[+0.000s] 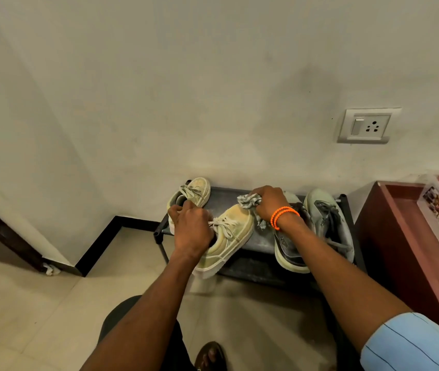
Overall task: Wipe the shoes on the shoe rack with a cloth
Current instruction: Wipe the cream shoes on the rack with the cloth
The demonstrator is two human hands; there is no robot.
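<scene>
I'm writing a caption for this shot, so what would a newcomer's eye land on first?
First, the two hands at centre: the left hand holds a pale yellow sneaker tilted over the dark shoe rack, while the right hand, with orange bands at the wrist, grips a crumpled grey cloth by its toe. Then the wall socket at upper right.

Soft, warm indoor light is falling evenly across the wall [159, 89], leaving it a dull yellowish cream with no glare anywhere. The light seems to be coming from above and behind, since a faint shadow is lying on the floor [39, 303] under the shoe rack [261, 245], and its lower shelf is sinking into darkness. The wide lens is bending the skirting and the wall corner toward the edges. The sleeve [414, 344] nearest the camera is looking slightly soft.
</scene>
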